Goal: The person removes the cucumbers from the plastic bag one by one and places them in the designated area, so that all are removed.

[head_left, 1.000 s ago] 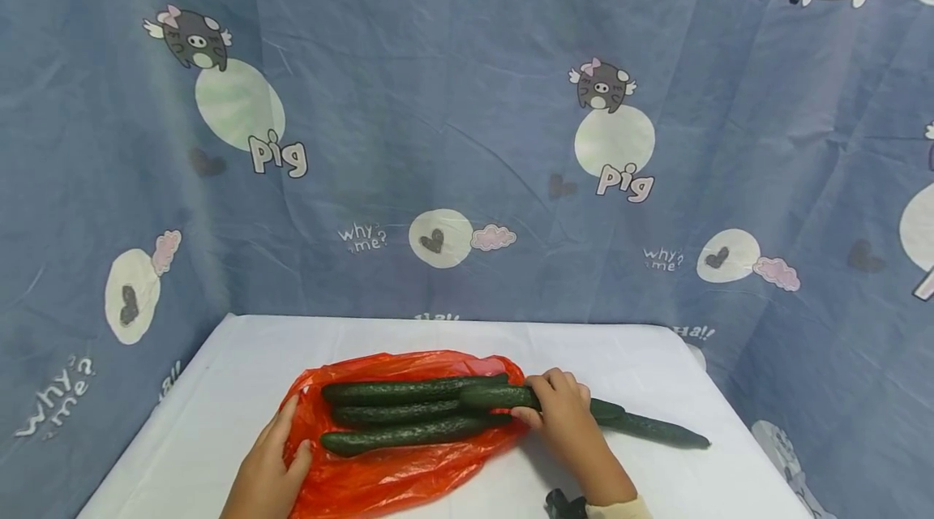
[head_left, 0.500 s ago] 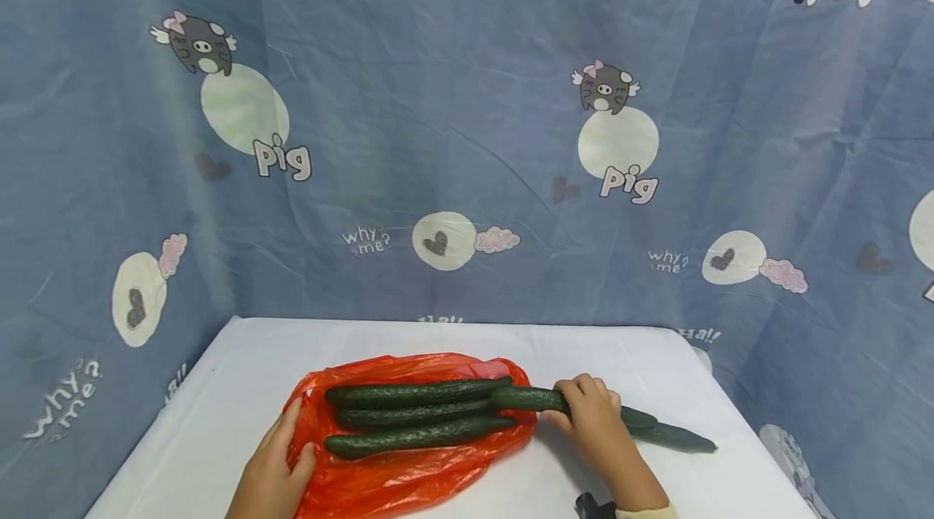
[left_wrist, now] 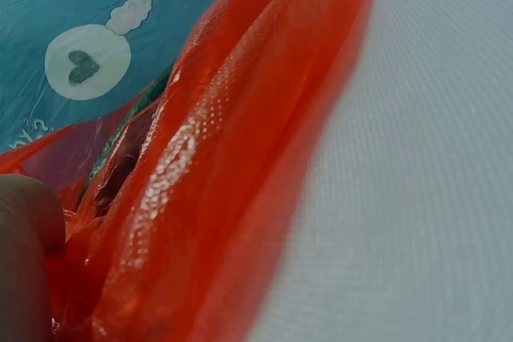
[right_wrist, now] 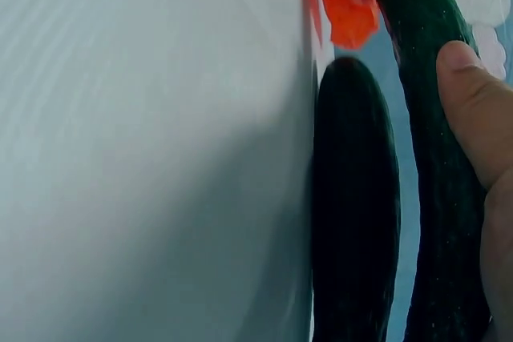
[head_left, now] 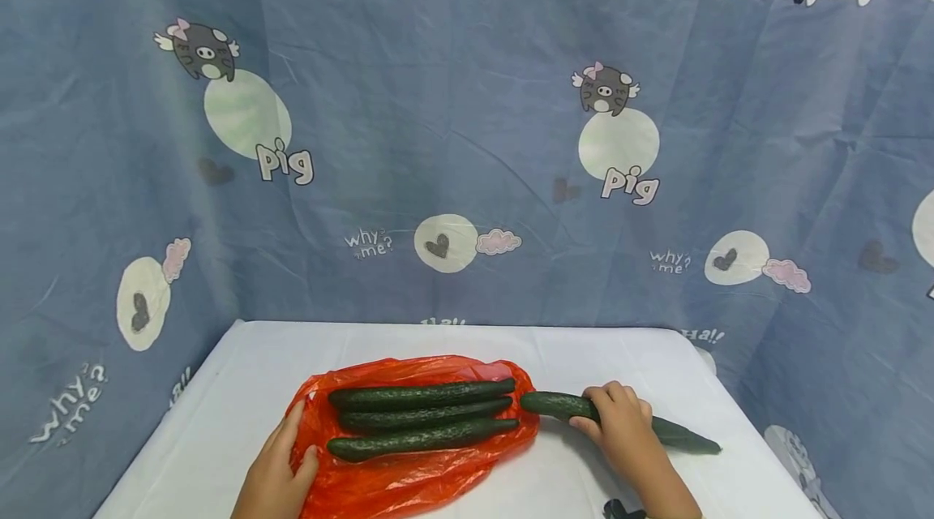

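The right hand (head_left: pixel 622 426) curls its fingers and thumb firmly round a dark green cucumber (head_left: pixel 556 405), held lengthwise; the right wrist view shows the thumb pressed along its side. It hangs just above another cucumber (right_wrist: pixel 357 198) lying on the white-covered desk (head_left: pixel 569 495), with a narrow gap between the two. The left hand (head_left: pixel 280 462) lies against the left side of a red plastic bag (head_left: pixel 397 491), its fingers fairly straight and its thumb spread apart, seemingly steadying it. Three cucumbers (head_left: pixel 423 439) lie side by side on the bag. The right hand has shifted further right over the last second: the held cucumber overlapped those three and now sits past their ends, only its tip over the bag's right edge. That, I judge, makes the cucumber all but separate from the bag's group. Behind stands a blue pig-print curtain (head_left: pixel 467 162).
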`<state>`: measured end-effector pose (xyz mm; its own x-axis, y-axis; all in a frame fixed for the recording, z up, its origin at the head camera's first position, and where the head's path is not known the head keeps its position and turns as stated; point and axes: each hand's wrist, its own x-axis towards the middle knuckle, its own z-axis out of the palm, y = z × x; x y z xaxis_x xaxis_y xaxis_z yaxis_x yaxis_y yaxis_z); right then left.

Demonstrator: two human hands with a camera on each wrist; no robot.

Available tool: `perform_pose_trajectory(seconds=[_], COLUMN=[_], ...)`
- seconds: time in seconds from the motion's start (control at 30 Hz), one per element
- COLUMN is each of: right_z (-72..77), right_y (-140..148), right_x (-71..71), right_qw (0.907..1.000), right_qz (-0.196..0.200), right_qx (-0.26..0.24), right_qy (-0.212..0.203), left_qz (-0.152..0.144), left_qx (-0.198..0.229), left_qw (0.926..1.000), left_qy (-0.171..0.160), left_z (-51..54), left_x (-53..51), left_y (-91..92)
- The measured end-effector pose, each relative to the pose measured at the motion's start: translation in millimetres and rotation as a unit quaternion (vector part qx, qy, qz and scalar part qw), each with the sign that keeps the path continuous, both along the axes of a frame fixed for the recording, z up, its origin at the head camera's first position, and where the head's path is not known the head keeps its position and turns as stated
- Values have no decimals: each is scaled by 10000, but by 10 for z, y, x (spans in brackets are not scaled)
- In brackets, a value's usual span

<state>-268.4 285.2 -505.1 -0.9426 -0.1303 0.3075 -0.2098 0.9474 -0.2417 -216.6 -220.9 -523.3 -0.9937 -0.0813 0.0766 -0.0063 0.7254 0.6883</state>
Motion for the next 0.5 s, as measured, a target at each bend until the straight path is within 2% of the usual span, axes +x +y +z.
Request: perform_pose_trajectory(seconds=[0.1, 0.23, 0.4, 0.5], right_z=[-6, -5, 6, -9], right_y=[72, 161, 263, 325], right_x=[20, 48, 96, 127], right_qw=[9999, 9997, 9991, 9987], right_qz=[-86, -227, -289, -269], right_qx=[2, -12, -8, 10], right_qy=[-56, -118, -299, -426], left_qz=[-14, -17, 44, 51], left_qx=[-65, -56, -41, -34], left_qw=[9999, 10000, 9996, 9996], left_qy=[77, -14, -286, -270], left_z=[9, 33, 62, 66], left_x=[-6, -23, -16, -1], left_y=[1, -4, 11, 25])
